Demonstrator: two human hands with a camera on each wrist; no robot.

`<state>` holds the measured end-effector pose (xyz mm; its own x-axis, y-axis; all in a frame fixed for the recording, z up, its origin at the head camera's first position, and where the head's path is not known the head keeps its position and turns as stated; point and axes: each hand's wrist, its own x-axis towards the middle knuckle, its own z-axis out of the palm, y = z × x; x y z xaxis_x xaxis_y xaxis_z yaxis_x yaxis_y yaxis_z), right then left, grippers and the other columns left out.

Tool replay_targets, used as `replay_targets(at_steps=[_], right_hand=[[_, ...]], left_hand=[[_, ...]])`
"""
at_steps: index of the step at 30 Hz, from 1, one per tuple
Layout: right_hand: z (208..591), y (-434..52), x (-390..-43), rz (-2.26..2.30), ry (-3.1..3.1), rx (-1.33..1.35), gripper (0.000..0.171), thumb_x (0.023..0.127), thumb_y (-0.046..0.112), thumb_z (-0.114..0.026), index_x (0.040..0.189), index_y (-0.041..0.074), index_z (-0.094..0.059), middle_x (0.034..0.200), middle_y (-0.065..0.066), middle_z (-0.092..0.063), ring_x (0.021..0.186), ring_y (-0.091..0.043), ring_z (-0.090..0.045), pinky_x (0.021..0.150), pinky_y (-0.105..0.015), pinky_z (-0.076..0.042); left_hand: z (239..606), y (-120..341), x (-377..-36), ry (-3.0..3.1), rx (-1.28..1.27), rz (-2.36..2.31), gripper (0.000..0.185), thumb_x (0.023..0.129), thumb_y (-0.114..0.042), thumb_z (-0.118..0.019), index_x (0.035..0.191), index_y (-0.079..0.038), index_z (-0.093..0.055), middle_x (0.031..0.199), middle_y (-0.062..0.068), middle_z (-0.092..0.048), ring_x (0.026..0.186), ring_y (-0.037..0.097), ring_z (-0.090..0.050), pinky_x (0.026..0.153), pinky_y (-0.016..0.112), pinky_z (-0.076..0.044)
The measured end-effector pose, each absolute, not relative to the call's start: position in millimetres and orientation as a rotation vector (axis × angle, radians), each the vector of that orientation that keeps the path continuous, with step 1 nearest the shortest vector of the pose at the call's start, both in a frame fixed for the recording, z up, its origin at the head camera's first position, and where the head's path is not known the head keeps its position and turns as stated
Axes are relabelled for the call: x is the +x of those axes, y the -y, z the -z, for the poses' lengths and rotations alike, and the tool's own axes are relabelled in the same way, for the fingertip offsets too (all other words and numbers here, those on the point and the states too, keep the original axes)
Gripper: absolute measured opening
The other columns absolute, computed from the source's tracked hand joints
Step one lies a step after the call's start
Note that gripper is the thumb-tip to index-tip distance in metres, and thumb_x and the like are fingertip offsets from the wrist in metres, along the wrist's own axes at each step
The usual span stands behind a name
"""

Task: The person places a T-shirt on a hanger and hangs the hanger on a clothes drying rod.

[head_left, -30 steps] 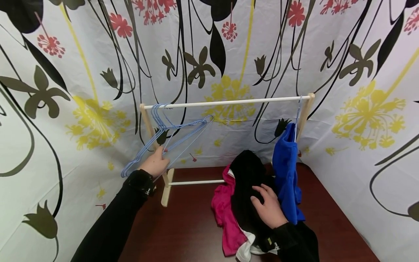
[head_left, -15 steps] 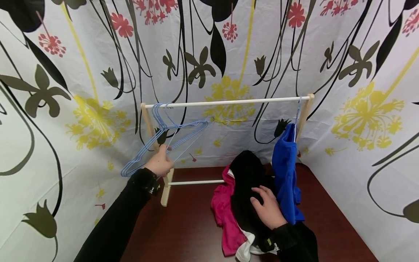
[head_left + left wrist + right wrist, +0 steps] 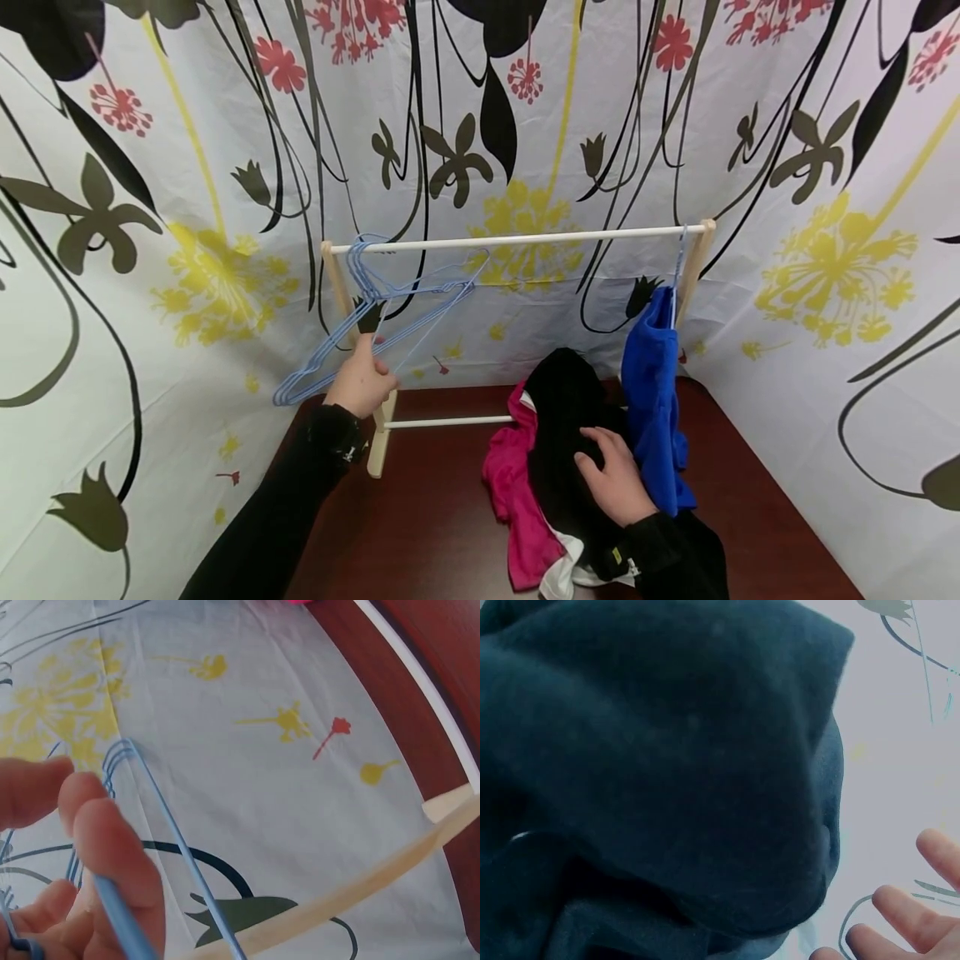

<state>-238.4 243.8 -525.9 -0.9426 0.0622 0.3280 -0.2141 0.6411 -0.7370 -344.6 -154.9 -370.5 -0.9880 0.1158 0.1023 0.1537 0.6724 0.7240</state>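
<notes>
At the rack's left end hang several thin blue hangers (image 3: 372, 295), bunched together by their hooks. My left hand (image 3: 362, 382) grips one of them by its lower wire; in the left wrist view the curled fingers (image 3: 112, 840) close round that blue wire, beside more hangers. On the right, my right hand (image 3: 617, 479) is over a black garment (image 3: 566, 408) with its fingers spread and relaxed. The right wrist view shows dark cloth (image 3: 667, 765) filling the left, with the fingertips (image 3: 904, 911) at the lower right.
A wooden rack with a white top rail (image 3: 525, 239) stands on the dark red-brown table (image 3: 420, 517). A blue garment (image 3: 649, 400) hangs at its right end. Pink cloth (image 3: 506, 483) and white cloth (image 3: 562, 575) lie beside the black one. A flowered curtain (image 3: 247, 450) surrounds the table.
My left hand has shifted slightly with the hanger, and the far end of the hangers has moved up a little. My right hand stays over the black garment.
</notes>
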Motion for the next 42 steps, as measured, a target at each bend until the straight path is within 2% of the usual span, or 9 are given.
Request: replay_targets(at_steps=[12,24,32,38,42], right_hand=[[522.2,-243.1,-240.6,-1.192,2.527,0.139,0.043,0.101,0.015,-0.062,0.142,0.003,-0.053,0.145,-0.022,-0.045,0.135,-0.040,-0.042,0.108,-0.054,-0.033],[506.3,-226.0,-253.4,-1.177,2.578,0.133,0.047,0.102,0.021,-0.060,0.145,0.005,-0.050,0.147,-0.020,-0.044,0.136,-0.037,-0.043,0.109,-0.052,-0.035],[483.3,-210.8,-301.8,-1.033,2.713,0.168,0.055,0.097,0.024,-0.063,0.146,0.003,-0.049,0.146,-0.021,-0.047,0.134,-0.035,-0.047,0.109,-0.051,-0.037],[479.3,-208.8,-342.0,-0.828,2.898,0.156,0.062,0.093,0.019,-0.064,0.149,0.000,-0.044,0.145,-0.026,-0.045,0.129,-0.041,-0.049,0.104,-0.052,-0.042],[478.5,-218.8,-365.3,-0.677,3.020,0.176,0.066,0.095,0.016,-0.064,0.153,0.000,-0.036,0.146,-0.029,-0.043,0.125,-0.043,-0.052,0.100,-0.053,-0.044]], left_hand=[[398.1,128.7,-311.7,2.793,-0.277,1.341,0.077,0.091,-0.009,-0.074,0.152,-0.014,-0.028,0.087,0.011,-0.057,0.063,0.022,-0.061,0.059,0.036,-0.050],[440.2,110.8,-298.4,2.888,-0.366,1.264,0.083,0.088,-0.007,-0.076,0.154,-0.012,-0.026,0.084,0.006,-0.056,0.057,0.016,-0.062,0.056,0.034,-0.050],[452.1,111.3,-297.0,2.954,-0.309,1.234,0.083,0.087,-0.007,-0.077,0.153,-0.012,-0.028,0.081,0.006,-0.057,0.055,0.018,-0.061,0.053,0.035,-0.048],[458.8,108.7,-298.1,2.976,-0.348,1.263,0.081,0.088,-0.005,-0.073,0.154,-0.010,-0.026,0.081,0.006,-0.057,0.054,0.018,-0.061,0.053,0.035,-0.049],[460.4,104.1,-297.5,2.961,-0.371,1.264,0.081,0.088,-0.005,-0.073,0.154,-0.009,-0.026,0.080,0.006,-0.057,0.053,0.019,-0.061,0.053,0.036,-0.049]])
